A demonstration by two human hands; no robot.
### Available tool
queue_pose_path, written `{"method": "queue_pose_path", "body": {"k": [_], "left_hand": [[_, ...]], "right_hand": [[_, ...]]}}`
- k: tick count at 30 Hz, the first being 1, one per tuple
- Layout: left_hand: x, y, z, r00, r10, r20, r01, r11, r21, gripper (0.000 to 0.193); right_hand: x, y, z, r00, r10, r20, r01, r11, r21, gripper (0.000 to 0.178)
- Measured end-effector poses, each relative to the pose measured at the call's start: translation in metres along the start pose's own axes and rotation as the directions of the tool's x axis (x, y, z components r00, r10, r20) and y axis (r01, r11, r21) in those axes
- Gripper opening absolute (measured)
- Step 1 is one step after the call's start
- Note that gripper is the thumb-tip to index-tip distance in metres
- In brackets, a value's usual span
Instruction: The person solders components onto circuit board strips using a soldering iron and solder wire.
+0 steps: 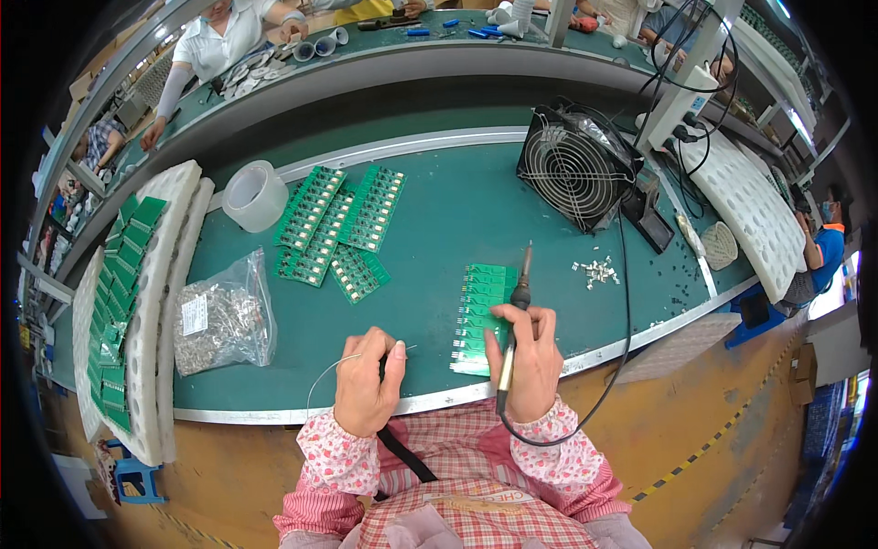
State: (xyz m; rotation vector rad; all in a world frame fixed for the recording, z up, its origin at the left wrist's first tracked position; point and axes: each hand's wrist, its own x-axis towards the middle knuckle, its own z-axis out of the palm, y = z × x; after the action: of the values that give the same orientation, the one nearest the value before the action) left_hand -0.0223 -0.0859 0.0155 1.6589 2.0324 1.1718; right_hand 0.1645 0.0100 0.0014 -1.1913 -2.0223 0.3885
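at the near edge of the green bench (439, 229), the right hand (530, 361) is clamped round a soldering iron (518, 311), tip raised beyond a green circuit board strip (477, 316) whose lower end the hand hides. the left hand (368, 380) pinches thin solder wire (322, 377), hard to make out. a bag of metal parts (219, 316) lies left.

Bare mat (430, 274) between circuit boards (334, 229)
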Motion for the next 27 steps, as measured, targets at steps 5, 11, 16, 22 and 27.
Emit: {"method": "queue_pose_path", "body": {"k": [5,11,16,22,27], "left_hand": [[0.005,0.01,0.006,0.978,0.207,0.04,-0.208,0.978,0.032,0.008],[0.01,0.033,0.025,0.906,0.392,0.161,-0.396,0.918,-0.007,0.007],[0.016,0.03,0.008,0.863,0.438,0.252,-0.45,0.893,-0.011,0.011],[0.04,0.025,-0.002,0.926,0.374,0.05,-0.367,0.924,-0.103,0.017],[0.087,0.018,-0.025,0.913,0.409,0.011,-0.408,0.912,-0.032,0.004]], "right_hand": [[-0.011,-0.012,-0.012,0.992,-0.118,0.038,0.12,0.992,-0.039,0.033],[-0.018,0.003,-0.029,0.972,-0.188,0.141,0.157,0.966,0.205,0.027],[-0.008,0.015,-0.043,0.952,-0.282,0.119,0.239,0.928,0.287,0.02],[0.029,0.06,-0.099,0.973,-0.231,-0.029,0.232,0.963,0.137,0.022],[0.118,0.131,-0.124,0.883,-0.271,-0.383,0.194,0.954,-0.228,0.024]]}}
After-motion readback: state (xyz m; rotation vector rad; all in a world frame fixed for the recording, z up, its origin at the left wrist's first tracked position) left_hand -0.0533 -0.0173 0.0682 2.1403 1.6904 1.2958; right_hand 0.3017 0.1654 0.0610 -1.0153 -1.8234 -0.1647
